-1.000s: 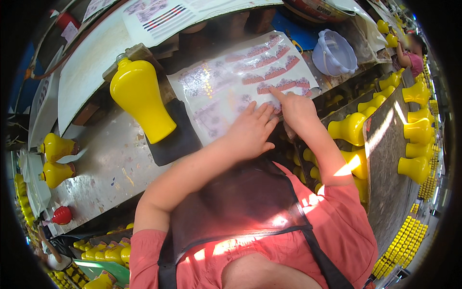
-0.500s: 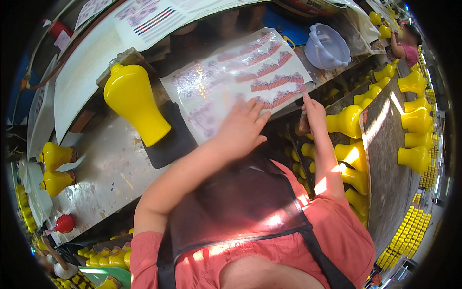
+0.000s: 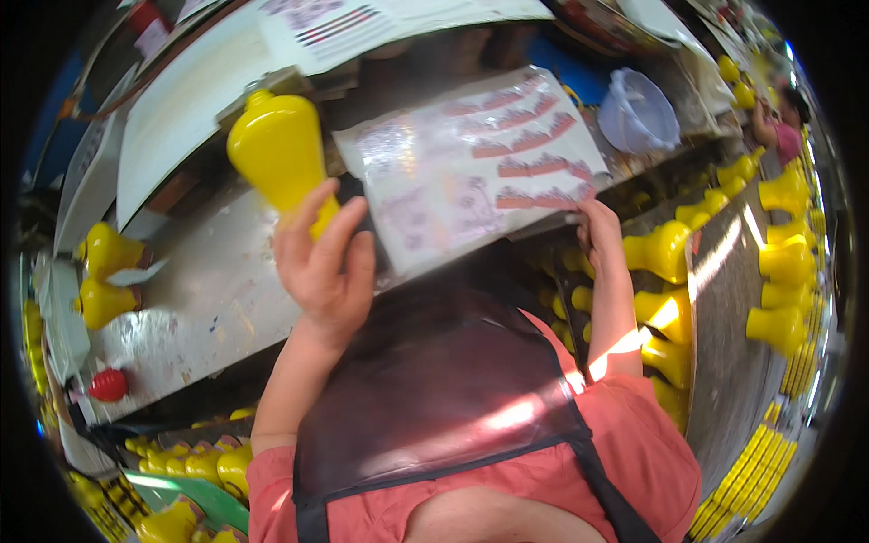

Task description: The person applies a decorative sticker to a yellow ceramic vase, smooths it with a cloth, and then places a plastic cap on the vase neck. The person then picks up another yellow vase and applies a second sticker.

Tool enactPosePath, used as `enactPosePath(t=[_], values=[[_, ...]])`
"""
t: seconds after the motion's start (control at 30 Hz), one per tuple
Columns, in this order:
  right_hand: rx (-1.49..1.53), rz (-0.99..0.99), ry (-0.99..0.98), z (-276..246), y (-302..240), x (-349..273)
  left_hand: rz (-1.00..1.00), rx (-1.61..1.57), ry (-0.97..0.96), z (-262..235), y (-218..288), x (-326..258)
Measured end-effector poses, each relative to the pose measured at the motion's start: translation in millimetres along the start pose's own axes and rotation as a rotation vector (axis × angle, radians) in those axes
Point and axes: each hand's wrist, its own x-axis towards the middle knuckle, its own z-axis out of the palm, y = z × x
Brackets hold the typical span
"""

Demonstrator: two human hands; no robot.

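Observation:
A glossy yellow vase (image 3: pixel 281 145) lies tilted on a dark pad at the bench, its narrow neck toward the far side. My left hand (image 3: pixel 326 262) is in front of the vase's near end, fingers spread and slightly blurred; whether it touches the vase I cannot tell. To its right lies a decal sheet (image 3: pixel 425 217), pale, with purple patterns and several reddish-brown curved strips. At the sheet's lower right corner my right hand (image 3: pixel 599 231) is closed, its fingertips by the end of a strip. What it pinches is hidden by the fingers.
A pale lavender bucket (image 3: pixel 638 113) stands beyond the sheet. On the left of the bench (image 3: pixel 204 299) are two smaller yellow pieces (image 3: pixel 109 276) and a red round object (image 3: pixel 109 385). Yellow vases (image 3: pixel 656 253) crowd racks at right. Another person (image 3: pixel 783 131) is at far right.
My left hand has lifted off the sheet and moved left to the vase. My right hand remains at the sheet's corner; the dark-handled tool seen in it earlier no longer shows. The view has shifted slightly.

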Motion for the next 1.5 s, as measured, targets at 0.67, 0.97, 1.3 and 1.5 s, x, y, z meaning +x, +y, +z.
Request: enactPosePath(t=[0.67, 0.97, 1.3, 1.5], values=[[0.055, -0.304, 0.057, 5.1, -21.5, -15.9, -0.054, 0.033, -0.045, 8.7, 4.9, 10.0], [0.091, -0.232, 0.149, 5.7, -27.6, -33.8, -0.233, 0.217, 0.058, 0.3, -13.0, -2.6], [-0.115, -0.456, -0.093, 57.7, -81.7, -53.4, -0.458, 0.077, -0.041, -3.3, -42.6, -61.5], [-0.309, -0.55, -0.373, 99.0, -115.6, -79.1, -0.431, 0.103, 0.046, -1.1, -42.1, -58.1]])
